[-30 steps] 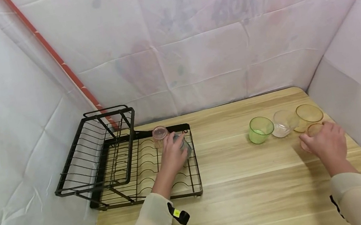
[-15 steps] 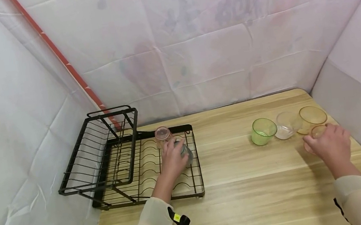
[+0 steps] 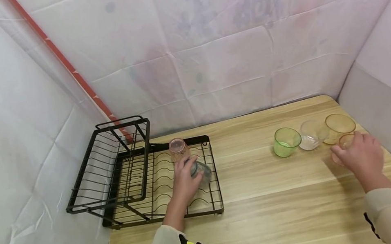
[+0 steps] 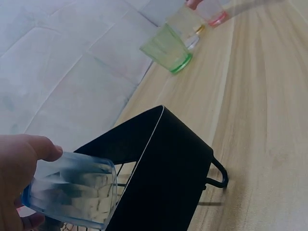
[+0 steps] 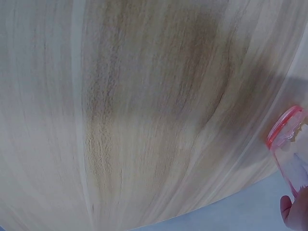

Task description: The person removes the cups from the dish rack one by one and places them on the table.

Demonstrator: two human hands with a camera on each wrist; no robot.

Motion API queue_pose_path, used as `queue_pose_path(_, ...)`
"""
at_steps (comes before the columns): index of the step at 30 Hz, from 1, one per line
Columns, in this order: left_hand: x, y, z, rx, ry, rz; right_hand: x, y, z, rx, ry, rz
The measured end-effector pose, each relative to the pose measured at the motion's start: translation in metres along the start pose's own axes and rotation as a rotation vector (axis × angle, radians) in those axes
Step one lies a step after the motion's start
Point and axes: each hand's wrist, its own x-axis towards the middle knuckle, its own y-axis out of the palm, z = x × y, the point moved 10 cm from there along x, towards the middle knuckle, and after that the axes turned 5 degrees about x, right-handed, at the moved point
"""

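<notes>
My left hand (image 3: 184, 179) holds a blue-grey glass (image 3: 204, 173) by its base end, over the lower tier of the black dish rack (image 3: 221, 193). In the left wrist view the thumb and fingers grip the same glass (image 4: 77, 187), its mouth turned down towards the rack's wires. Just behind it, a pink glass (image 3: 177, 145) stands upside down in the rack. At the table's right side my right hand (image 3: 363, 153) grips another pink glass (image 3: 337, 157) near its rim. That glass (image 5: 288, 137) shows at the right edge of the right wrist view, seemingly standing on the table.
Left of the pink glass stand a green glass (image 3: 287, 143), a clear glass (image 3: 310, 135) and an amber glass (image 3: 338, 126), all upright. The rack's raised tier (image 3: 108, 164) is at the left. White sheeting (image 3: 225, 68) encloses the wooden table (image 3: 266, 211).
My left hand has drawn the blue-grey glass slightly nearer to me, away from the upturned pink glass. The right hand keeps its grip. The head view has shifted a little.
</notes>
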Motion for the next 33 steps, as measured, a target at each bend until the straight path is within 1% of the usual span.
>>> queue_pose_path(4, -0.003, -0.001, 0.002, -0.073, -0.014, -0.009, -0.001, -0.005, -0.004, 0.008, 0.014, -0.008)
queue_pose_path(8, -0.006, 0.000, 0.005, -0.133, -0.048, -0.009, -0.004, -0.008, -0.006, 0.012, -0.009, -0.002)
queue_pose_path(12, -0.008, -0.001, 0.008, -0.171, -0.059, -0.022, -0.004, -0.010, -0.006, 0.012, -0.020, 0.024)
queue_pose_path(22, -0.009, -0.004, 0.012, -0.183, -0.060, -0.047, 0.001, -0.005, -0.006, 0.016, -0.096, 0.067)
queue_pose_path(26, -0.010, -0.004, 0.014, -0.187, -0.064, -0.048, 0.003, -0.004, -0.006, 0.021, -0.109, 0.077)
queue_pose_path(30, -0.010, -0.004, 0.016, -0.202, -0.066, -0.046, 0.003, -0.005, -0.005, 0.012, -0.116, 0.072)
queue_pose_path(33, -0.011, -0.004, 0.019, -0.218, -0.087, -0.044, 0.003, -0.007, 0.000, 0.005, -0.127, 0.034)
